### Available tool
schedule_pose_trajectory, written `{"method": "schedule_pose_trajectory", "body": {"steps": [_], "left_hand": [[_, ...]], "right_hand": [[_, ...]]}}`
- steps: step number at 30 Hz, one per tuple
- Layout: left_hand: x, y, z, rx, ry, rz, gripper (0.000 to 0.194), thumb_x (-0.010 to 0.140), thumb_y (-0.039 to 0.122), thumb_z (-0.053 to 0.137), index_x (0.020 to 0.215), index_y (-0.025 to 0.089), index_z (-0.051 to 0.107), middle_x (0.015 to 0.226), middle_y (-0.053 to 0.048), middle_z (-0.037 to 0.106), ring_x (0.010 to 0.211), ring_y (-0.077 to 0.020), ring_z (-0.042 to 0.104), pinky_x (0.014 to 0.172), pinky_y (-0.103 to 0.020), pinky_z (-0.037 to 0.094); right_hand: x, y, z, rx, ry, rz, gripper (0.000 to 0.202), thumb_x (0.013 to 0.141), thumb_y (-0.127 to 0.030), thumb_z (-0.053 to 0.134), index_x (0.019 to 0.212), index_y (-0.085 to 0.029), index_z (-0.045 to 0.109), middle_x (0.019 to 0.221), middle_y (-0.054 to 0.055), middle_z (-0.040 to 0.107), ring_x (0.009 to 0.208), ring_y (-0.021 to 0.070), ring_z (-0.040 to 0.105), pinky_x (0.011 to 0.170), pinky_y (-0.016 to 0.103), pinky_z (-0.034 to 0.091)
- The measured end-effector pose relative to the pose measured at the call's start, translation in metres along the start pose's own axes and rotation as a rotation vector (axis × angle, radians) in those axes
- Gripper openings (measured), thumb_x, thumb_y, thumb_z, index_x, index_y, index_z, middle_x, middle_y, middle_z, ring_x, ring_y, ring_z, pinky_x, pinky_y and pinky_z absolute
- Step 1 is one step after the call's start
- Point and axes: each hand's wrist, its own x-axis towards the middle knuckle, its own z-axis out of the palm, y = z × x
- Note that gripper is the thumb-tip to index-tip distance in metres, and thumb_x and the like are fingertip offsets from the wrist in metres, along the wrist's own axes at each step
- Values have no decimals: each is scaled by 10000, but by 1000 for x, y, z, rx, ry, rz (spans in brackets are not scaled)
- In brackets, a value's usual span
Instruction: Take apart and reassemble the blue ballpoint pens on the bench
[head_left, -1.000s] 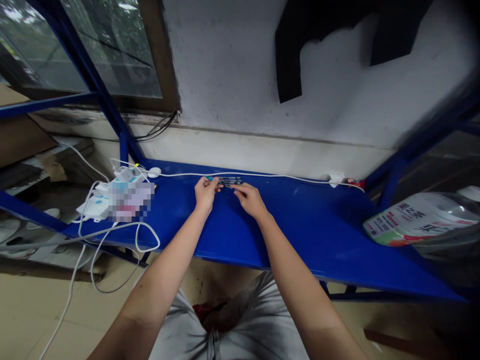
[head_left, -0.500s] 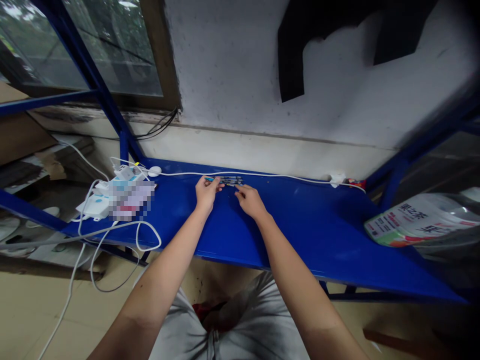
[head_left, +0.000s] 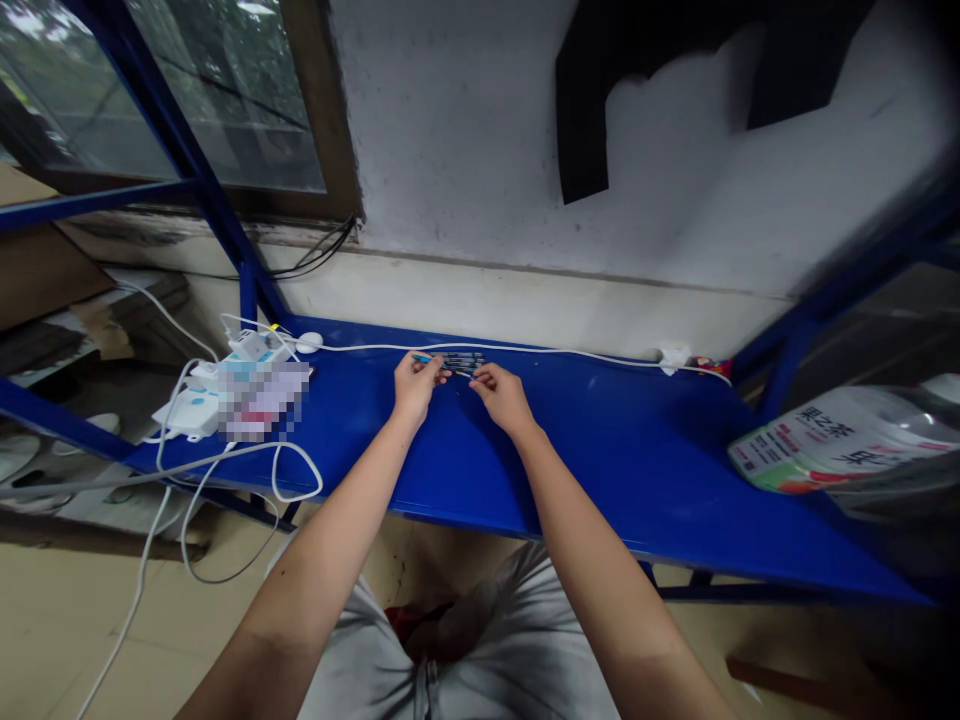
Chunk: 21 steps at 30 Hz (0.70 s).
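Note:
Several slim pens [head_left: 463, 359] lie side by side near the back edge of the blue table [head_left: 465, 470], between my two hands. My left hand [head_left: 418, 384] is closed on a blue pen [head_left: 421, 357] at the left end of this group. Fingers of my right hand [head_left: 501, 391] are pinched at the right end of a thin light-coloured piece, low in the group and too small to make out. Its left end reaches toward my left fingertips.
A white cable [head_left: 555, 350] runs along the table's back. Power strips [head_left: 191, 410] with cords and a blurred object stand at the left. At the right lie a large bottle [head_left: 825, 440], crumpled white tissue [head_left: 675, 357] and a red packet [head_left: 711, 366].
The fingers of my right hand have closed on the thin light piece, which now slants down to them. My left hand has barely moved.

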Motion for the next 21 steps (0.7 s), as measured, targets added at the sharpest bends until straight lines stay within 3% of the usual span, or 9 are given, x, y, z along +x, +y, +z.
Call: {"method": "schedule_pose_trajectory", "body": {"steps": [6, 16, 21], "left_hand": [[-2, 1, 0, -15, -34, -15, 382, 703, 362, 906, 805, 185, 583, 742, -5, 684, 666, -175, 739, 594, -259, 529], [-4, -5, 1, 97, -219, -25, 431, 609, 410, 942, 857, 166, 687, 728, -27, 716, 661, -165, 679, 638, -288, 495], [-5, -6, 0, 162, -250, 20, 360, 629, 415, 926, 794, 163, 730, 715, -26, 712, 668, -148, 622, 655, -287, 448]], "right_hand": [[-1, -3, 0, 14, -8, -63, 159, 839, -220, 692, 989, -213, 745, 854, 44, 740, 758, 192, 665, 789, 336, 530], [-3, -7, 2, 137, -30, -19, 93, 813, -302, 722, 840, -226, 676, 801, 15, 730, 729, 184, 662, 752, 321, 518], [-3, -8, 6, 184, -9, -2, 126, 809, -343, 716, 807, -229, 661, 737, 2, 697, 696, 180, 642, 699, 310, 483]]}}
